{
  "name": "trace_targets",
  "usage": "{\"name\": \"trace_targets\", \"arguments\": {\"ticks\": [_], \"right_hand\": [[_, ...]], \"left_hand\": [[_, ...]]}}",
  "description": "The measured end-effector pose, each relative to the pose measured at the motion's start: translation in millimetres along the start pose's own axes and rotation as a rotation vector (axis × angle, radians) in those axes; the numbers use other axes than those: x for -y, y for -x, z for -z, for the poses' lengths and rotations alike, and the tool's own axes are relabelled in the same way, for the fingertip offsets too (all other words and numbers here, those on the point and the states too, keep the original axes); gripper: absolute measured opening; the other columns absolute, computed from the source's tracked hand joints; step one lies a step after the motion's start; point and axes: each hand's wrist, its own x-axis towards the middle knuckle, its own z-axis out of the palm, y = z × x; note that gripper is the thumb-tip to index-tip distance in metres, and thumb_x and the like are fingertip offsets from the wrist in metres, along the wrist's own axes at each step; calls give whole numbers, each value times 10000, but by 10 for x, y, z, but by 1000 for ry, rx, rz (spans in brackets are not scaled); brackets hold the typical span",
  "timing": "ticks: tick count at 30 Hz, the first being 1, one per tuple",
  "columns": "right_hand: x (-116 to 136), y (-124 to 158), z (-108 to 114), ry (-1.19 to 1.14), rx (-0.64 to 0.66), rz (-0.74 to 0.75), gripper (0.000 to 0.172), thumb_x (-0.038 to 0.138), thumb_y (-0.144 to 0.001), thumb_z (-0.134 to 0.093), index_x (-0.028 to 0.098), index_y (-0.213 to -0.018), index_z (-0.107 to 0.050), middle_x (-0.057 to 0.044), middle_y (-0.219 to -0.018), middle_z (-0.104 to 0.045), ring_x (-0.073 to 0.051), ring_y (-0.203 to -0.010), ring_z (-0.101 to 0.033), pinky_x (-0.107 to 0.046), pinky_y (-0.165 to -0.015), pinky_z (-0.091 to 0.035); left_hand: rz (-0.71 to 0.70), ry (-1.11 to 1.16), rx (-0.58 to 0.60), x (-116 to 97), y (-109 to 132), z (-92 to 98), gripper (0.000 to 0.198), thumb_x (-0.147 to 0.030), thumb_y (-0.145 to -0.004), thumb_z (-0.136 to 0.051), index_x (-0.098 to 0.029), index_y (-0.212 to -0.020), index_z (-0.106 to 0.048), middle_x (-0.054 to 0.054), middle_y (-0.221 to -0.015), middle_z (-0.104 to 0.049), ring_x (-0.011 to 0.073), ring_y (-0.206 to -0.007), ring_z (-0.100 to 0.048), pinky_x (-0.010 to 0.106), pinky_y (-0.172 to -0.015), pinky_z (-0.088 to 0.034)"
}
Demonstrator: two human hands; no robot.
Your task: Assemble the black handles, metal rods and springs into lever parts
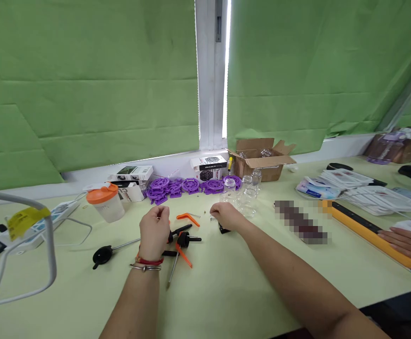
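My left hand [155, 230] is closed in a pinch over the table; what its fingertips hold, if anything, is too small to make out. Just beside and below it lie orange clips [188, 218] and black-knobbed tools with thin metal shafts [184, 239]. Farther right, my right hand [227, 215] has its fingers curled together. Under it sits a small black part [222, 229], mostly hidden by the hand, and a silvery ribbed piece [213, 218] shows by the fingertips. I cannot tell whether the fingers grip either one. A tiny brass-coloured bit [205, 212] lies between the hands.
Purple plastic wheels [191, 185] and clear jars [249, 193] stand behind the hands, before an open cardboard box [261, 165]. At left are an orange-lidded cup [106, 202], a power strip [55, 219] and a grey metal frame [52, 249]. Another person's hand [408, 242] rests at right.
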Motion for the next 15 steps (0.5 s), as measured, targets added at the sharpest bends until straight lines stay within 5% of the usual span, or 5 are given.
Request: {"name": "trace_targets", "arguments": {"ticks": [4,9,15], "right_hand": [[292,186,-282,-149,132,28,208,272,-809,-498,183,-739,-672,-33,-698,-633,-124,-599,-516,-220,-547,-356],[419,284,-603,-339,163,-178,189,275,-772,-553,159,-653,-642,8,-529,-526,-84,-458,-387,-213,-467,-293],[365,339,-604,-695,133,-363,63,171,-734,-564,137,-724,-616,10,-557,-543,-66,-444,-408,-197,-456,-353]], "left_hand": [[-96,-484,290,135,13,22,170,-248,-638,-580,-197,-476,-571,65,-537,-596,192,-562,-524,267,-558,-311],[-108,-492,340,203,183,-118,163,-205,-626,-569,-200,-464,-557,75,-527,-595,199,-551,-526,262,-543,-282],[-96,-387,441,265,227,-127,197,-302,-690,-550,-203,-527,-597,52,-555,-600,185,-533,-504,255,-511,-256]]}}
